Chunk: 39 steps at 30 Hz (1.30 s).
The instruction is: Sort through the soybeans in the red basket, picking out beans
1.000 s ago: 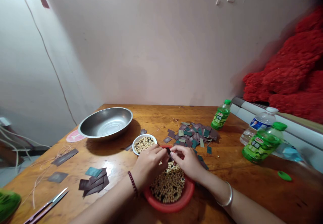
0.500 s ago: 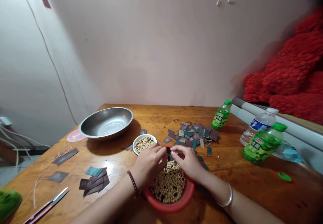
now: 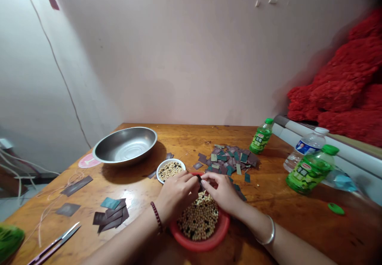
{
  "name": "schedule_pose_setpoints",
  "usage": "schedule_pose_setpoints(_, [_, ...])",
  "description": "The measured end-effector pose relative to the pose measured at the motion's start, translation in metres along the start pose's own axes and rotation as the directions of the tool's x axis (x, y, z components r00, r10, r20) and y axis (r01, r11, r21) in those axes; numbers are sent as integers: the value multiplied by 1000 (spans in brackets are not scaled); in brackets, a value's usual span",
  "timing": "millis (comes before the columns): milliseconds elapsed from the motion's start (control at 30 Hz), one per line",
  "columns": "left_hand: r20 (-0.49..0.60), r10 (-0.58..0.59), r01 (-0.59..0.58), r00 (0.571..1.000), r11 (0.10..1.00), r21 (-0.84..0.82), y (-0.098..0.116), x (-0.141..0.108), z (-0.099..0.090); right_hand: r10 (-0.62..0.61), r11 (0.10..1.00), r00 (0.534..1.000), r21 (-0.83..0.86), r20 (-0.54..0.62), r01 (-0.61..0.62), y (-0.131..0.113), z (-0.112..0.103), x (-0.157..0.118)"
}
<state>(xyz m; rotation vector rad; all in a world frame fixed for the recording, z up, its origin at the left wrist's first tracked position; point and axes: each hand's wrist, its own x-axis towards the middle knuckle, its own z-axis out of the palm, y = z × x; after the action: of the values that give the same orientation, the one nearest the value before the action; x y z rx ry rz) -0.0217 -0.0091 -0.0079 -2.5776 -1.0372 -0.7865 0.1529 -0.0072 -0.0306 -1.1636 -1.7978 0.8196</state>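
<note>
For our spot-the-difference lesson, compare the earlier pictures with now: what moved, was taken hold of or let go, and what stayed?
No clear move, grasp or release shows. The left hand and right hand still hold the dark piece between them over the red bowl; the metal basin and cut pieces also stay put.

The left hand point(image 3: 180, 190), back upward and fingers curled in a pinch, is over the far left of the bowl point(image 3: 200, 246). The right hand point(image 3: 223, 191) pinches at its far right, fingertips close to the left's. The left forearm point(image 3: 128, 233) and right forearm point(image 3: 294, 239) slant in from either side.
</note>
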Motion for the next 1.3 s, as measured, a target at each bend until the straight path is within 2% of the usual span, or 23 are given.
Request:
schedule_pose_setpoints(233, [15,-26,26,1000,1000,2,0,1,1,4,1000,1000,-20,-4,-4,-1,0,0])
schedule_pose_setpoints(367, [32,11,-10,999,1000,-21,-1,1,1,-27,998,1000,-49,-14,26,-3,-1,0])
schedule_pose_setpoints(567, [28,-32,31,999,999,44,0,1,-1,6,1000,1000,14,-2,-6,0,0,0])
schedule_pose_setpoints(733, [41,28,-28,999,999,23,0,0,0,-4,1000,1000,-13,-9,4,-1,0,-1])
schedule_pose_setpoints(900, [-4,-30,30,1000,999,16,0,0,1,12,1000,1000,14,-6,-12,0,0,0])
schedule_pose_setpoints(1033, [14,5,-4,1000,1000,-26,0,-1,1,-27,999,999,-48,-18,26,-1,0,0])
schedule_pose_setpoints(1300, [17,-9,9,1000,1000,-10,0,-1,-1,-20,999,1000,-34,-15,20,0,0,-1])
